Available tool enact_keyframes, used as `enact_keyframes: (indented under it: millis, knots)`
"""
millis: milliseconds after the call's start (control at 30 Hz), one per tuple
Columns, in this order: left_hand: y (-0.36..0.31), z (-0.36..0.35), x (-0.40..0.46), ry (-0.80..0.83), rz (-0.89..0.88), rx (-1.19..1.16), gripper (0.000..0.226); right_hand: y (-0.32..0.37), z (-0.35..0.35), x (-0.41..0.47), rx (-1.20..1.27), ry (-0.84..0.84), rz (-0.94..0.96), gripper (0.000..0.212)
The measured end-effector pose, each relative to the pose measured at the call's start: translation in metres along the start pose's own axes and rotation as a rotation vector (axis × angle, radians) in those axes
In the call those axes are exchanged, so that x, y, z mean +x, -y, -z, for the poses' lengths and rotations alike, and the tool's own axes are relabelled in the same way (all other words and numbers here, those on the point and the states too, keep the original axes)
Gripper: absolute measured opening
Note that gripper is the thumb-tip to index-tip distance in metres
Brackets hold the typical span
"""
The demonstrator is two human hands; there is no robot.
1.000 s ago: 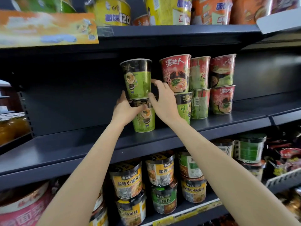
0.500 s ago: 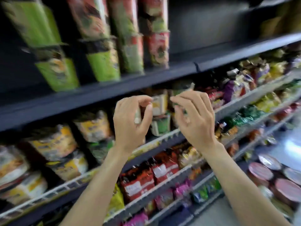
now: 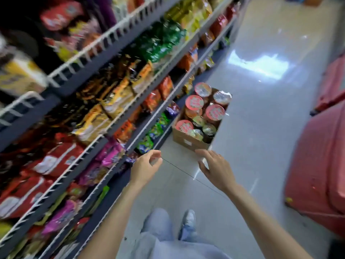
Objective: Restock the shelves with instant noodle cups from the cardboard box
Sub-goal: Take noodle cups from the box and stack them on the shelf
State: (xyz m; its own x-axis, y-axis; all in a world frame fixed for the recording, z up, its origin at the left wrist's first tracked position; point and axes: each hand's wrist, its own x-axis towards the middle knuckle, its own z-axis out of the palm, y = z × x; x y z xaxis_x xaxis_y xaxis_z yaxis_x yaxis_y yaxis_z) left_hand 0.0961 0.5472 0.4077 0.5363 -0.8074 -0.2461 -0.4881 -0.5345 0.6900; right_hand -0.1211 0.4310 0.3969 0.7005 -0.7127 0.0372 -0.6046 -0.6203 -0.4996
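Observation:
A cardboard box (image 3: 188,142) sits on the floor beside the bottom shelf, holding several noodle cups (image 3: 194,103) with red lids and several smaller green-lidded ones (image 3: 198,121). My left hand (image 3: 146,166) hangs in the air, near the box's front corner, fingers loosely curled and holding nothing. My right hand (image 3: 216,168) hovers just in front of the box with relaxed, spread fingers, also holding nothing. Neither hand touches the box.
Shelves (image 3: 115,126) with white wire fronts run along the left, packed with snack and noodle bags. Red crates or bins (image 3: 321,174) stand on the right of the grey tiled aisle (image 3: 261,128). My legs and shoes (image 3: 188,225) show below.
My hands have left the green cups stacked on the upper shelf and come down. The view has swung from the shelf down to the box on the floor.

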Motion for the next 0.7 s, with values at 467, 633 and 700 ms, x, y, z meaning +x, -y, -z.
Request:
enact_keyframes:
  millis: [467,633,700]
  knots:
    - [-0.028,-0.192,0.306,0.338,0.107,0.177,0.024,-0.243,-0.056,0.182,-0.044,0.229,-0.554,0.040]
    - [-0.010,-0.268,0.403,0.452,0.101,0.364,0.038,-0.317,-0.111,0.262,-0.026,0.317,-0.579,0.040]
    - [0.005,-0.305,0.431,0.446,0.136,0.416,0.042,-0.350,-0.144,0.287,-0.038,0.345,-0.558,0.041]
